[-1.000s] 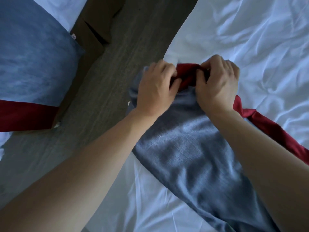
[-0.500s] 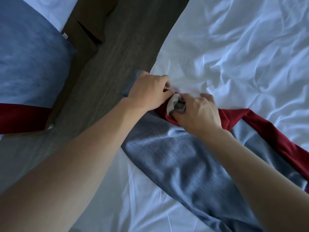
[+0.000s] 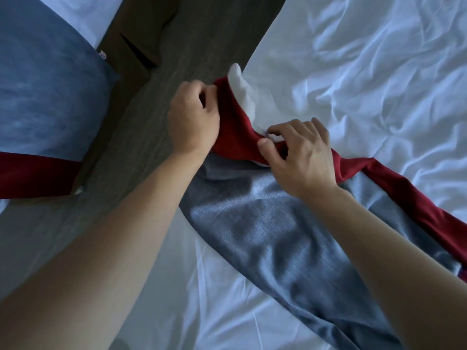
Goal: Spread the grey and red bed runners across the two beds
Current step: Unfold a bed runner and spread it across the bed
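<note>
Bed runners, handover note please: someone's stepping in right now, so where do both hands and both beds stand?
Left hand: shut on the red band at the near bed's floor-side edge.
Right hand: shut on the same red band, further in.
Near-bed runner: bunched and twisted on the white sheet, not spread.
Far-bed runner: lying flat across the other bed.
Left: untwist, spread and smooth the near one.

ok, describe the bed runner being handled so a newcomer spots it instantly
Start at the rumpled white bed on the right. At its edge by the dark floor strip, the left hand and right hand pinch a bunched grey cloth runner with a red border. The other runner lies flat on the left bed, untouched.
</note>
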`<state>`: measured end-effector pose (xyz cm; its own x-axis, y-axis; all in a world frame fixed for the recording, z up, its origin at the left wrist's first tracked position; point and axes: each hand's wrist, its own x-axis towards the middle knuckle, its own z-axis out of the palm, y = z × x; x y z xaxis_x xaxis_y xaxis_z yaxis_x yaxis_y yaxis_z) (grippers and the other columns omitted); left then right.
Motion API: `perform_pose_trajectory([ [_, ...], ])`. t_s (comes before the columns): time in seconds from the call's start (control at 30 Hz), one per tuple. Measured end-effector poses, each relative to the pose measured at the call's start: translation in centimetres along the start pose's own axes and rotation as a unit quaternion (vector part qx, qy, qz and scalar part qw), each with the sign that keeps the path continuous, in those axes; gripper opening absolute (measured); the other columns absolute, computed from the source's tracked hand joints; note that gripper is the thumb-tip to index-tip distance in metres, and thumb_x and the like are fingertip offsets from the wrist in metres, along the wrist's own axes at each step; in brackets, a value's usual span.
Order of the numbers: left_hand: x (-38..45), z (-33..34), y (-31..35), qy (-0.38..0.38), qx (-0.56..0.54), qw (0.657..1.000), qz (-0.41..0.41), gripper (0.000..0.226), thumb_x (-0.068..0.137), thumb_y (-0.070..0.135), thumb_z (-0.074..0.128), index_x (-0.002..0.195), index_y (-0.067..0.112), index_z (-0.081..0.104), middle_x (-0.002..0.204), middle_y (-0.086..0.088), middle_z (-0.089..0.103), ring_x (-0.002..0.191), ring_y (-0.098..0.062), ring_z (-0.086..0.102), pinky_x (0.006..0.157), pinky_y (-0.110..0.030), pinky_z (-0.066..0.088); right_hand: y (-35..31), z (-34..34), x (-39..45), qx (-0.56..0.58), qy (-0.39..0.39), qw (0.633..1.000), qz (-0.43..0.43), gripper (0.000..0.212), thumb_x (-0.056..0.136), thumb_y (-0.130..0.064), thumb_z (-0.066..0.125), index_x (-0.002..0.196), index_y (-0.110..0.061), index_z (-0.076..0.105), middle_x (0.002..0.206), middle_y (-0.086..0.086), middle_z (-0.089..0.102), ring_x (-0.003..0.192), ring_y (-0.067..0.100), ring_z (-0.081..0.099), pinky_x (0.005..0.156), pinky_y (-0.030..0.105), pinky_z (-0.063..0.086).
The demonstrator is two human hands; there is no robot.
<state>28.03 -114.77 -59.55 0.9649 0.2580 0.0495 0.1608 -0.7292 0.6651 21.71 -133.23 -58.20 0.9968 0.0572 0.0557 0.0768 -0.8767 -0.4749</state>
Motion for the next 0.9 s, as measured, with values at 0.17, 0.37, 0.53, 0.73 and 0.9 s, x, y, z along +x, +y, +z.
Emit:
perform_pose_trajectory([
  [0.17, -0.4, -0.5, -0.4, -0.144, 0.012, 0.989, 0.02, 0.017, 0.086, 0.025, 0.061, 0.095, 0.012, 0.056, 0.095, 0.001, 0.058, 0.087, -0.017, 0.057, 0.074, -0.03, 0.044, -0.8, 1.3, 0.4, -0.043, -0.028, 0.998, -0.04, 0.037, 0.087, -0.052, 0.061, 0.098, -0.018, 0.071, 0.093, -0.001, 0.069, 0.098, 0.026, 0.061, 0.114, 0.046, 0.029],
  [0.37, -0.2, -0.3, -1.2, 0.023, 0.011, 0.999, -0.025, 0.028, 0.092, 0.032, 0.059, 0.107, 0.008, 0.057, 0.102, -0.006, 0.065, 0.096, -0.024, 0.061, 0.087, -0.042, 0.049, 0.7, 1.1, 1.9, -0.063, 0.031, 0.997, 0.032, 0.019, 0.09, -0.031, 0.058, 0.094, -0.015, 0.068, 0.089, 0.004, 0.069, 0.09, 0.031, 0.059, 0.105, 0.044, 0.036],
  [0.53, 0.5, 1.3, -1.8, -0.066, 0.08, 0.993, -0.048, 0.065, 0.09, 0.041, 0.061, 0.144, 0.012, 0.04, 0.141, -0.008, 0.048, 0.131, -0.026, 0.044, 0.109, -0.04, 0.036, 1.4, 1.1, 1.5, -0.088, 0.012, 0.996, -0.014, 0.037, 0.09, -0.034, 0.059, 0.121, -0.015, 0.062, 0.116, 0.005, 0.064, 0.109, 0.03, 0.056, 0.113, 0.046, 0.03],
  [0.73, -3.9, 1.8, -3.9, -0.17, 0.024, 0.982, -0.084, 0.043, 0.095, 0.042, 0.053, 0.133, 0.021, 0.054, 0.13, -0.001, 0.056, 0.121, -0.02, 0.053, 0.103, -0.042, 0.045, -0.4, 1.5, -1.0, -0.07, 0.003, 0.994, -0.083, 0.034, 0.085, -0.024, 0.065, 0.117, -0.012, 0.066, 0.125, 0.007, 0.061, 0.117, 0.029, 0.054, 0.116, 0.051, 0.027],
  [0.9, -8.0, 0.2, -7.0, -0.191, 0.01, 0.968, -0.161, 0.034, 0.089, 0.042, 0.054, 0.116, 0.021, 0.061, 0.111, 0.0, 0.063, 0.104, -0.019, 0.06, 0.09, -0.045, 0.052, -2.9, 2.2, -5.3, -0.051, -0.028, 0.986, -0.154, 0.022, 0.081, -0.015, 0.069, 0.103, -0.009, 0.071, 0.111, 0.008, 0.065, 0.106, 0.03, 0.06, 0.117, 0.052, 0.027],
])
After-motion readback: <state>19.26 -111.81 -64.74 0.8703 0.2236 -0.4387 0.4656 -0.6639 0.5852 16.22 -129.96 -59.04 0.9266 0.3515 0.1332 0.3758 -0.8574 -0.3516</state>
